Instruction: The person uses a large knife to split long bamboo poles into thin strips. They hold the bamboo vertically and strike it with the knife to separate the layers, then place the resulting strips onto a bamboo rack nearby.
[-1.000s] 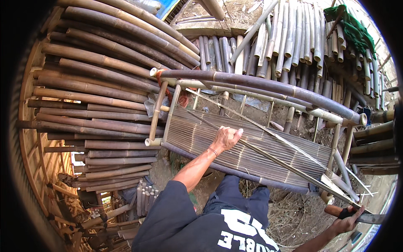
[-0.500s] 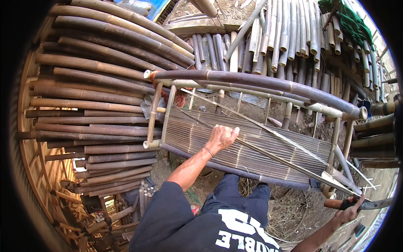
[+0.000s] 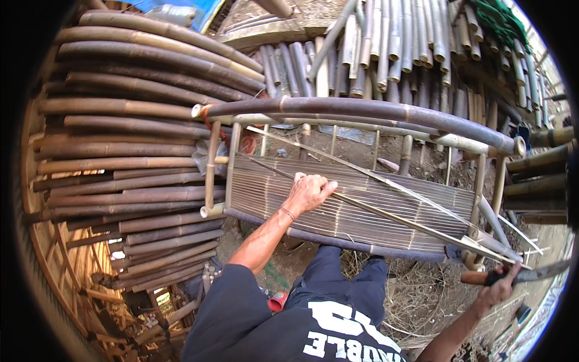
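Observation:
My left hand (image 3: 309, 194) is closed around a long, thin bamboo strip (image 3: 386, 215) that slants across the slatted seat of a bamboo bench (image 3: 362, 232). Toward the lower right, the strip's far end reaches my right hand (image 3: 498, 291). That hand is closed on a machete (image 3: 475, 277) by its wooden handle, the blade (image 3: 546, 273) pointing right. The thumb or a finger appears to rest at the strip's end, though the exact contact is hard to make out. A second pale strip (image 3: 392, 183) lies diagonally over the seat.
Thick bamboo poles (image 3: 132, 142) are stacked along the left. More cut bamboo lengths (image 3: 416, 36) lie at the back right, near a green net (image 3: 500, 23). The bench's backrest pole (image 3: 362, 108) spans the far side. Dry shavings (image 3: 416, 295) cover ground near my legs.
The whole view has shifted slightly, so the bench appears a little further left and higher. Both hands keep their grips, with little visible movement against the bench.

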`<state>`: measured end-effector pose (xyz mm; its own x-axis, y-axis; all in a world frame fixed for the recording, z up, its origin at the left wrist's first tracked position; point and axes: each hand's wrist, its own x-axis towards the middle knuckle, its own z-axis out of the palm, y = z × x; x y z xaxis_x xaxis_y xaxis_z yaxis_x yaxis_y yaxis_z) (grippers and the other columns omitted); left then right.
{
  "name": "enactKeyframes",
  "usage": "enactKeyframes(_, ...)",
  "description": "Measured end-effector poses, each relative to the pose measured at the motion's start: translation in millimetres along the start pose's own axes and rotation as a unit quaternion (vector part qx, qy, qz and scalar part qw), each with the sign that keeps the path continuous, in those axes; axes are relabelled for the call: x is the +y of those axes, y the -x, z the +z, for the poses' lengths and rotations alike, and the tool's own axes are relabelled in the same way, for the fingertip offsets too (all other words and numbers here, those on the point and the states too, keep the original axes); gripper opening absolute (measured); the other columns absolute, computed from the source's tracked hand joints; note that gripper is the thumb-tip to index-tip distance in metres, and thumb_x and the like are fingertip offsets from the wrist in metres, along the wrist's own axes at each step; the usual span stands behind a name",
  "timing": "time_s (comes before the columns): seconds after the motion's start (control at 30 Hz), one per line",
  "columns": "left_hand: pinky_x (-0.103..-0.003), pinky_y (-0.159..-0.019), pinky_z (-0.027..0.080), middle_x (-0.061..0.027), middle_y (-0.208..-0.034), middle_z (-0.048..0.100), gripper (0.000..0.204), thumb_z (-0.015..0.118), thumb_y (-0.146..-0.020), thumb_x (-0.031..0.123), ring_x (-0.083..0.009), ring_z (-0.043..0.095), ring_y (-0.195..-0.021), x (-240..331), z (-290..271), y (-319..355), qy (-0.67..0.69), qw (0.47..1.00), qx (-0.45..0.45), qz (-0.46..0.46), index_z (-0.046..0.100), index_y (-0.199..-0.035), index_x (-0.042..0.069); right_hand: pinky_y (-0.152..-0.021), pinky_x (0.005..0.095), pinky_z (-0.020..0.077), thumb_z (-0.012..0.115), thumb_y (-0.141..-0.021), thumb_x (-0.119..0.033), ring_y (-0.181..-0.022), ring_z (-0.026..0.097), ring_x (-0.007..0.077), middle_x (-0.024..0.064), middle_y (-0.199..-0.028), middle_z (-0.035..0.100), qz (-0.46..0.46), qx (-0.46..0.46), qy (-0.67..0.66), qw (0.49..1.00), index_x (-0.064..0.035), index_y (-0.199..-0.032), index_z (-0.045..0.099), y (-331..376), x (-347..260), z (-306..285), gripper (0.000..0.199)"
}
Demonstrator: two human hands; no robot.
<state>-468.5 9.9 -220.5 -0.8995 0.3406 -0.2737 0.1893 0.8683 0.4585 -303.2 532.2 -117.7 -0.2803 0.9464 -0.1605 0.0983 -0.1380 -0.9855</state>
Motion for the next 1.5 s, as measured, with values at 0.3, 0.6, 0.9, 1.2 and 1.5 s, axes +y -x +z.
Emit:
enactKeyframes(0.3,-0.039,-0.060,0.050,-0.0102,-0.071,0.062,0.050,0.053,-0.093,0.056,-0.0251,0.063,-0.067,36,61,-123,0.117,0.987,0.006,0.109,0.062,-0.079,0.009,-0.057,0.0227,0.0468,0.051,-0.101,-0.024,-0.056,0.050,0.0064,0.0102,-0.099,0.068,-0.078,-0.121,0.063,0.988,-0.0010,-0.125,0.055,16,101,43,0.033)
enactKeyframes(0.6,-0.042,-0.067,0.043,-0.0231,-0.073,0.051,0.048,0.047,-0.099,0.044,-0.0387,0.048,-0.069,46,27,-241,0.092,0.990,-0.031,0.098,0.057,-0.087,-0.002,-0.089,0.0526,0.0543,0.051,-0.080,-0.003,-0.111,0.061,0.0400,0.0192,-0.158,0.015,-0.056,-0.531,0.642,0.551,-0.0188,-0.152,0.017,53,341,144,0.082)
enactKeyframes(0.9,-0.053,-0.074,0.046,-0.0302,-0.080,0.062,0.069,0.038,-0.096,0.061,-0.0482,0.061,-0.086,70,162,-245,-0.057,0.968,-0.246,-0.003,0.063,-0.078,0.000,-0.077,0.0513,0.0544,0.061,-0.091,-0.030,-0.094,0.064,0.0420,0.0173,-0.114,0.055,-0.056,-0.521,0.544,0.655,-0.0090,-0.117,0.051,19,467,132,0.035)
enactKeyframes(1.2,-0.048,-0.091,0.048,-0.0244,-0.107,0.067,0.063,0.039,-0.095,0.058,-0.0410,0.061,-0.106,57,283,-251,-0.137,0.936,-0.308,-0.097,0.071,-0.104,0.005,-0.075,0.0483,0.0540,0.058,-0.094,-0.030,-0.086,0.063,0.0380,0.0132,-0.110,0.053,0.019,-0.612,0.533,0.584,-0.0097,-0.118,0.053,39,414,20,0.032)
enactKeyframes(1.5,-0.049,-0.094,0.046,-0.0259,-0.108,0.066,0.068,0.037,-0.094,0.062,-0.0414,0.060,-0.107,55,317,-242,-0.111,0.932,-0.328,-0.105,0.071,-0.104,0.003,-0.078,0.0472,0.0528,0.057,-0.094,-0.030,-0.094,0.062,0.0376,0.0128,-0.112,0.054,0.079,-0.619,0.530,0.574,-0.0106,-0.122,0.053,70,425,-50,0.035)
